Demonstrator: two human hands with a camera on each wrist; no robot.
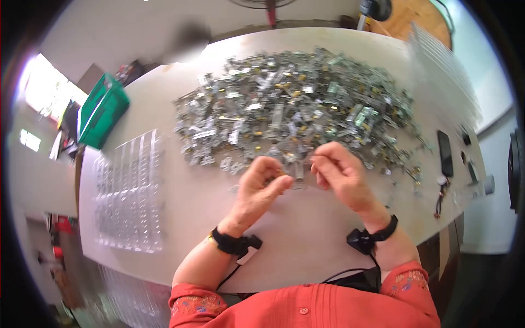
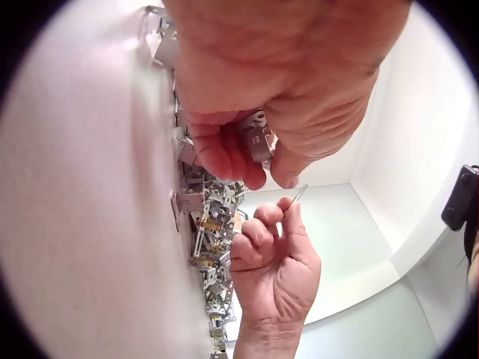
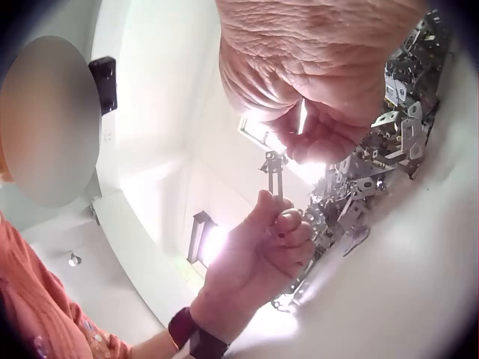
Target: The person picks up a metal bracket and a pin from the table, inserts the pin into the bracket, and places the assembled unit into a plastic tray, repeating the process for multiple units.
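Observation:
In the head view both hands are raised near the front edge of a large heap of small metal parts (image 1: 295, 104). The left hand (image 1: 260, 188) grips a metal bracket, whose perforated end (image 2: 258, 138) shows between fingers and thumb in the left wrist view. From the right wrist view, the bracket's two long arms (image 3: 274, 179) stick up out of the left hand (image 3: 254, 258). The right hand (image 1: 343, 177) pinches a thin metal piece (image 2: 301, 192) between thumb and forefinger, seen in the left wrist view, close to the left fingertips but apart from them.
Clear plastic trays (image 1: 128, 191) lie on the table's left side, with a green crate (image 1: 104, 112) behind. More clear trays (image 1: 443, 71) stand at the back right. A phone (image 1: 444, 153) and a watch (image 1: 441, 197) lie at the right.

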